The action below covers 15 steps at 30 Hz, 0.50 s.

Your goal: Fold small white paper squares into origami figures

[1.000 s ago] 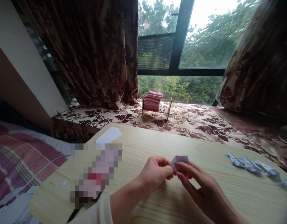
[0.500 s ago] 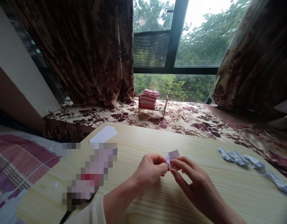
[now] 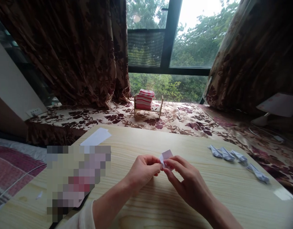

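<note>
Paper (image 3: 162, 161): at 5 o'clock from view centre.
Flap (image 3: 167, 154): more tilted than a second ago; judged mid-fold.
Left hand (image 3: 142, 168): pinched on paper.
Right hand (image 3: 189, 178): touching paper; cannot tell if clamped.

1. The folded paper (image 3: 167, 154) is small and white, with a flat, four-sided upper flap.
2. That flap stands tilted, rising above the fingertips.
3. Its lower left part bends along a crease; fingers hide some of the lower portion.
4. It sits between both hands, its left edge pinched by the left hand (image 3: 146, 168), the fingertips of the right hand (image 3: 186, 175) touching its lower right.
</note>
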Each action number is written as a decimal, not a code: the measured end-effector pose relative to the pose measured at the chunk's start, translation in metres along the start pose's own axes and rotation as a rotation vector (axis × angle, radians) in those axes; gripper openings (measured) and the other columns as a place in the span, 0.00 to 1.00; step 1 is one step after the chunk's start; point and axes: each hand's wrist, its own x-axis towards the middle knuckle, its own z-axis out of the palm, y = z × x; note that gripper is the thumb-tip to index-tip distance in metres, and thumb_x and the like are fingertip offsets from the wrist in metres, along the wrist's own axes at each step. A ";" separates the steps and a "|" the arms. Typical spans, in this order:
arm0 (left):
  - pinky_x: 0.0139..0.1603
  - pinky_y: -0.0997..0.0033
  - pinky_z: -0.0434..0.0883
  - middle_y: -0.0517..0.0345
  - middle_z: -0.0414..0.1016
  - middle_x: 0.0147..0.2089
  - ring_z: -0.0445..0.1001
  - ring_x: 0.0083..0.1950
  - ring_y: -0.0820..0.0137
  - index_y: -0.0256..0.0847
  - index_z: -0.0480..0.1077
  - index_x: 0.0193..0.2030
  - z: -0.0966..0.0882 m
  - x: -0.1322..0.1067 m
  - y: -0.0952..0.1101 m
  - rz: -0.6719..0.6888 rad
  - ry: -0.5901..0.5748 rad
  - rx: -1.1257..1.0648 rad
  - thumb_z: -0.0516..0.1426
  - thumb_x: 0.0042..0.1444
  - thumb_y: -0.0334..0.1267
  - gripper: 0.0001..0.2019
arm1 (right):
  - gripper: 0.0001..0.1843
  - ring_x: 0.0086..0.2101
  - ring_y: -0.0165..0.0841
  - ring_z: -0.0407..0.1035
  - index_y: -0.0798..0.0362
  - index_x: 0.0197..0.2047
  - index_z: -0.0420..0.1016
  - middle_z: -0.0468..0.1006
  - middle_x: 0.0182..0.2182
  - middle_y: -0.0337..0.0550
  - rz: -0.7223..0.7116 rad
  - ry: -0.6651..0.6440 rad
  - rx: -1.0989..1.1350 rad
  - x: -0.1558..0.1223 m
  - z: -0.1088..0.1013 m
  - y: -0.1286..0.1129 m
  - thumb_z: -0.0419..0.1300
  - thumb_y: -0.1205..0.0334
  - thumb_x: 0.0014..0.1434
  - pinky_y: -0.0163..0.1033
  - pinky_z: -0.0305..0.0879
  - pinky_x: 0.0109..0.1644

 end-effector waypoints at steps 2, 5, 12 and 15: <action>0.28 0.77 0.60 0.61 0.70 0.20 0.63 0.24 0.77 0.34 0.74 0.21 0.000 0.000 0.000 -0.002 -0.002 -0.006 0.59 0.39 0.32 0.04 | 0.08 0.34 0.34 0.70 0.52 0.43 0.72 0.74 0.35 0.46 0.004 0.001 -0.008 0.000 -0.001 0.000 0.53 0.65 0.62 0.37 0.68 0.36; 0.28 0.77 0.60 0.61 0.70 0.20 0.63 0.24 0.77 0.34 0.74 0.21 -0.001 0.001 -0.001 0.001 -0.010 -0.011 0.59 0.40 0.32 0.03 | 0.08 0.33 0.34 0.70 0.52 0.43 0.72 0.75 0.35 0.46 -0.006 0.010 -0.032 0.000 -0.001 0.000 0.54 0.64 0.61 0.37 0.68 0.36; 0.27 0.77 0.58 0.61 0.69 0.19 0.62 0.23 0.78 0.33 0.74 0.22 -0.002 0.001 -0.001 -0.001 -0.030 0.003 0.59 0.40 0.32 0.04 | 0.08 0.33 0.34 0.69 0.53 0.42 0.72 0.74 0.35 0.47 -0.001 0.007 -0.038 -0.002 0.002 0.001 0.55 0.65 0.61 0.38 0.68 0.36; 0.27 0.76 0.58 0.61 0.69 0.19 0.62 0.23 0.77 0.32 0.75 0.22 -0.002 0.000 -0.001 0.004 -0.039 -0.003 0.59 0.40 0.32 0.05 | 0.08 0.34 0.34 0.70 0.53 0.43 0.71 0.74 0.36 0.47 -0.016 0.015 -0.052 -0.003 0.003 0.003 0.55 0.64 0.61 0.38 0.68 0.36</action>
